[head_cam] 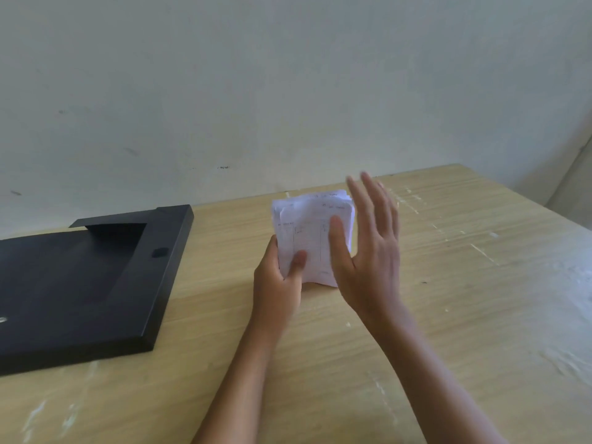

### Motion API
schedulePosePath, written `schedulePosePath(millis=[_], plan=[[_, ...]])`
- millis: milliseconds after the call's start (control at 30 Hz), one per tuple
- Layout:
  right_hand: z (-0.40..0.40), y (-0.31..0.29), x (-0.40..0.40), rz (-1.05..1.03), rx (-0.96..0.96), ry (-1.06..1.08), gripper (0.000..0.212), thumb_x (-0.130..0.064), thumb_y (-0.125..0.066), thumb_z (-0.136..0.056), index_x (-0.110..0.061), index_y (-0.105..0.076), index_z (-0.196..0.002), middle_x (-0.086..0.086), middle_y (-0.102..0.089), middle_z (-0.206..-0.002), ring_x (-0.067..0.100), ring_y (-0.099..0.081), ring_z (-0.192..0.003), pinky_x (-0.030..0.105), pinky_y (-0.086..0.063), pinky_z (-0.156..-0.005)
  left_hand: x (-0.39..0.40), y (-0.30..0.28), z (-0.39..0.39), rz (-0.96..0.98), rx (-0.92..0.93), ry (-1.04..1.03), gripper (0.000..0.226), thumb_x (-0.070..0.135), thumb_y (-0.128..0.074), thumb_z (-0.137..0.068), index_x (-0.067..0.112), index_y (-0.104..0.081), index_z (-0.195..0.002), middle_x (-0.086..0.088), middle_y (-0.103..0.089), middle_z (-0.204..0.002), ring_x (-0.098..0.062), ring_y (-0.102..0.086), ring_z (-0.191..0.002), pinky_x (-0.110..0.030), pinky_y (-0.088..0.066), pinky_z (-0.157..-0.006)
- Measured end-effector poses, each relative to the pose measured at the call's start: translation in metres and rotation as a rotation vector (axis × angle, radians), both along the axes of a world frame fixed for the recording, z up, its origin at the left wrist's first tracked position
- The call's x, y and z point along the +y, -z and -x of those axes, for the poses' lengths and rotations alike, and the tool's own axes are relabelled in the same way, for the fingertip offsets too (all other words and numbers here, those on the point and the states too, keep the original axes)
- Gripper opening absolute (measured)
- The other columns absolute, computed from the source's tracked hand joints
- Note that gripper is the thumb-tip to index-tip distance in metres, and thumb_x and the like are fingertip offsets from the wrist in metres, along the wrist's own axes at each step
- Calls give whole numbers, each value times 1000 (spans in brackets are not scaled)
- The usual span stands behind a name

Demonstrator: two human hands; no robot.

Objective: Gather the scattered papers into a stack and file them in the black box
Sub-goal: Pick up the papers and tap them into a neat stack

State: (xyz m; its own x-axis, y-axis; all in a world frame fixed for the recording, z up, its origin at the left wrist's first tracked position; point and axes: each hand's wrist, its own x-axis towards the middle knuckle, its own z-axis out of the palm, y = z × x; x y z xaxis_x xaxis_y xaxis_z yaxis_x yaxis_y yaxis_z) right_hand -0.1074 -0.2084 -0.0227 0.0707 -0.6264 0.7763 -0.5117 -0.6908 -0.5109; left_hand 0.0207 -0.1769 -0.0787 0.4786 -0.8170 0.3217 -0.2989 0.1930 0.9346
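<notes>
A stack of white printed papers stands on edge on the wooden table, near its middle. My left hand grips the stack's lower left corner, thumb across the front sheet. My right hand is flat with fingers spread against the stack's right side, its thumb lying on the front sheet. The black box lies flat and closed at the left of the table, apart from both hands. The view is slightly blurred.
The light wooden table has pale scuff marks and ends at a plain grey wall behind. The table's right corner falls away at the far right.
</notes>
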Motion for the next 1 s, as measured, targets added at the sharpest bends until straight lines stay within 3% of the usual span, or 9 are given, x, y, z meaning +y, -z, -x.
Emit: schedulePosePath(millis=[100,200,467,533,600,700,833,933,1000], plan=[[-12,-24,2,41,333,11,54,-39,-35,-101,-20,-34,-152,-2,-32,-160,17,-20,-152,49,-10,-123,-3,4,-1,-25,-26,-22,27,12,-68,-95,26,-63,-117,7,-74,-96,-10,-73,-88,-39,-60,-78],[-17,-19,3,-24,583,43,55,-47,-25,-102,-23,-38,-150,-5,-43,-153,19,-24,-150,48,-8,-123,0,3,0,-19,-63,-19,27,10,-67,-95,31,-62,-111,10,-73,-94,-3,-70,-85,-25,-56,-72],[-9,-29,-4,30,641,9,52,-46,-28,-103,-26,-37,-149,-5,-43,-152,17,-29,-147,47,-8,-123,-1,-1,2,-25,-2,28,24,13,-73,-91,21,-64,-112,3,-74,-94,-13,-72,-86,-39,-61,-74],[-5,-26,-7,4,509,-59,52,-47,-34,-102,-27,-36,-150,-5,-40,-154,15,-26,-148,42,-9,-124,1,-3,2,-17,38,33,14,16,-71,-94,20,-66,-106,2,-74,-90,-18,-72,-83,-38,-59,-71],[2,-18,-8,-105,114,-105,56,-45,-48,-98,-24,-37,-149,-4,-38,-154,12,-29,-146,33,-19,-121,1,-4,1,-8,86,29,11,14,-69,-94,20,-66,-103,1,-74,-91,-19,-71,-85,-33,-57,-72],[9,0,-8,-583,-310,-322,68,-55,-62,-88,-31,-37,-146,-10,-48,-144,8,-48,-132,34,-42,-107,2,-8,0,-4,148,52,14,11,-69,-94,19,-64,-105,2,-75,-98,-13,-72,-89,-29,-58,-73],[11,28,-15,-760,-238,-381,23,-39,-66,-91,-25,-62,-110,-3,-71,-102,16,-70,-93,31,-59,-71,2,-13,2,-21,233,110,19,11,-65,-97,19,-60,-114,1,-74,-107,-9,-72,-93,-22,-56,-74],[11,32,-18,-803,-319,-391,19,-37,-63,-93,-21,-65,-103,4,-74,-100,22,-73,-92,43,-61,-77,1,-11,5,-78,247,145,23,17,-60,-101,21,-55,-123,2,-72,-115,-12,-71,-103,-28,-57,-85],[10,30,-17,-819,-400,-398,13,-30,-62,-95,-20,-66,-102,5,-75,-99,21,-73,-90,40,-61,-74,0,-11,6,-113,288,164,28,21,-58,-102,21,-54,-130,2,-71,-119,-11,-70,-105,-26,-57,-86]])
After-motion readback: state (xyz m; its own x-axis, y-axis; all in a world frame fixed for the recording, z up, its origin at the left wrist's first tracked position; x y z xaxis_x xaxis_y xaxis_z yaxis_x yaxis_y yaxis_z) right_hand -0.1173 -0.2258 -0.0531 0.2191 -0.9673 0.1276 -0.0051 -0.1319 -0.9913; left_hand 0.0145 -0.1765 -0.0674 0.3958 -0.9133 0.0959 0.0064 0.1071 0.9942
